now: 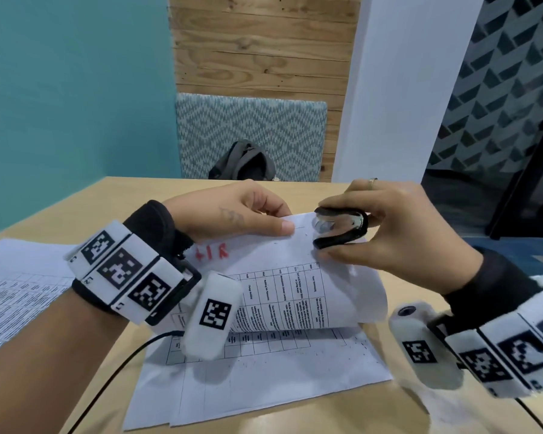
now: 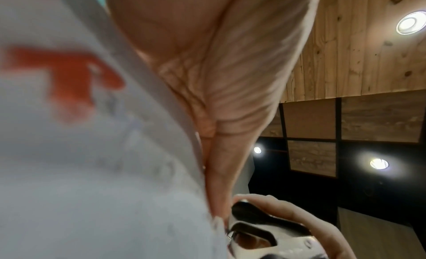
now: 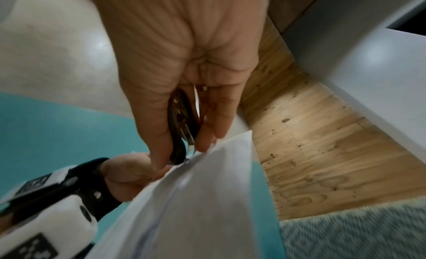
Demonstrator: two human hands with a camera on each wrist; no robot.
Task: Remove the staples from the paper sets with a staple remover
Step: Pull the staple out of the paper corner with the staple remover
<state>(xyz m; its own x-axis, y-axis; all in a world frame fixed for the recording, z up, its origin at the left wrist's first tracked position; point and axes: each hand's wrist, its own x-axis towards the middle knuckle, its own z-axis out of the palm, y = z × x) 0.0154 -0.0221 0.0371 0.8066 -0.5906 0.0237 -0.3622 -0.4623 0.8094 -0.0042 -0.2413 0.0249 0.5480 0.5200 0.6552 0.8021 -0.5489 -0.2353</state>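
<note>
Left hand (image 1: 232, 211) is pinching the paper set (image 1: 295, 283) top edge, lifting it off the table (image 1: 405, 411). Right hand (image 1: 398, 227) is gripping the staple remover (image 1: 339, 227), claws sitting at the corner.

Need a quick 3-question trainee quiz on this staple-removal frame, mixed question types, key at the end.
1. True or false: the staple remover lies unused on the table.
2. Multiple choice: the left hand is
A. flat on the table
B. pinching the top edge of the lifted paper set
C. holding the backpack
3. Fill in: the handwriting near the top of the lifted paper set is ____ in colour.

Key:
1. False. The right hand grips it at the paper's top edge.
2. B
3. Red
</note>
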